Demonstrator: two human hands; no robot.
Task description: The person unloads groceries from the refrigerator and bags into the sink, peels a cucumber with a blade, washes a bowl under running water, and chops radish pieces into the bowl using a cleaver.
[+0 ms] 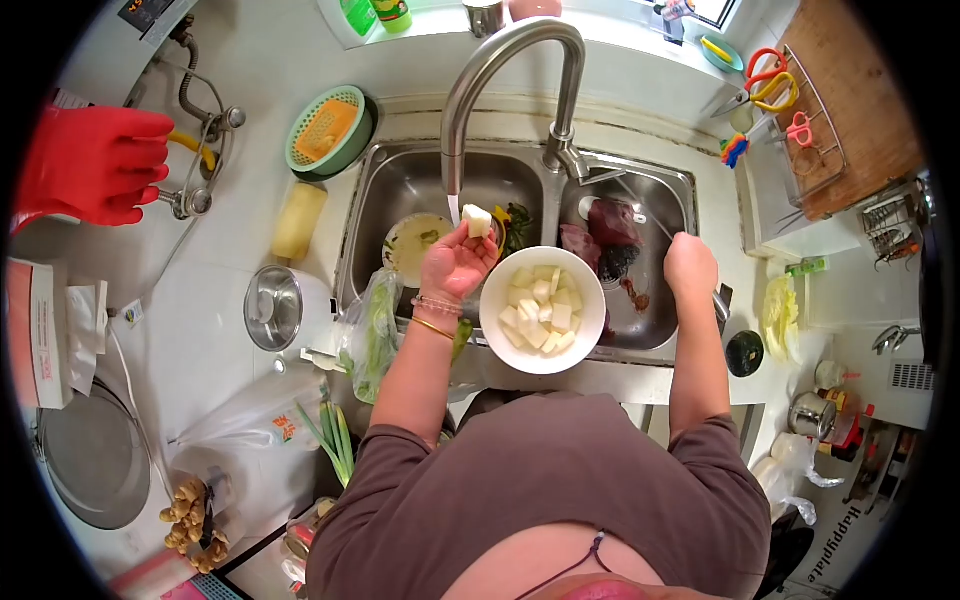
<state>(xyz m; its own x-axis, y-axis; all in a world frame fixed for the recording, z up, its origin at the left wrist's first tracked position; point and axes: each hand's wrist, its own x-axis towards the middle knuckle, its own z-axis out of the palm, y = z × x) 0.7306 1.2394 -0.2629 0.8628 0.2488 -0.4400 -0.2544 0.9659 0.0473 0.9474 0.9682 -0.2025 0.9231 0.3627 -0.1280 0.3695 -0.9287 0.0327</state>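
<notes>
My left hand [458, 262], palm up, pinches a pale peeled vegetable chunk [477, 221] beside the thin stream of water from the tap [453, 150]. Just right of it, a white bowl [493, 345] full of similar pale chunks [545, 310] stands over the sink's divider. My right hand [691, 266] is closed in a fist at the right rim of the sink [650, 352]; I cannot tell what it grips. In the right basin lie dark red pieces of meat [612, 222]. The left basin contains a round pale dish [415, 245] and dark green scraps [517, 226].
Left of the sink are a green colander [336, 166] with an orange cloth, a steel pot [275, 308] and bagged greens [373, 335]. Red gloves [105, 165] hang farther left. Scissors [776, 90], a wooden board [860, 110] and cabbage leaves [780, 316] are on the right.
</notes>
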